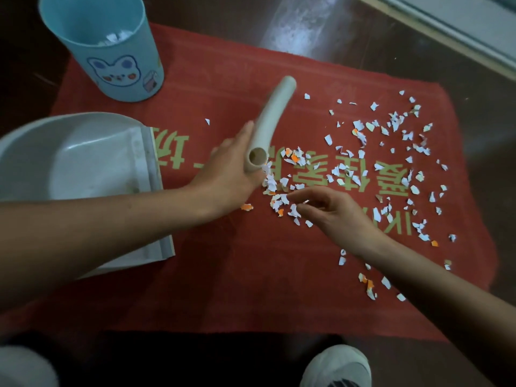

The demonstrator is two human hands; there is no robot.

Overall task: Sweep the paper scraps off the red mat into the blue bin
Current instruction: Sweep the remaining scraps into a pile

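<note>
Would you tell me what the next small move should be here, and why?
Probably draw the right hand leftward, raking the heap of paper scraps at its fingertips toward the dustpan. The dustpan's open lip faces the heap across bare red mat. The left hand holds the pale tube beside that heap, while most scraps lie further right.

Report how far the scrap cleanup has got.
Done: a few scraps already lie inside the blue bin. In hand: the right hand has its fingers on a heap of paper scraps mid-mat, while the left hand lies against a pale tube. Left: most scraps are strewn over the right half of the red mat, and the white dustpan looks empty.
</note>
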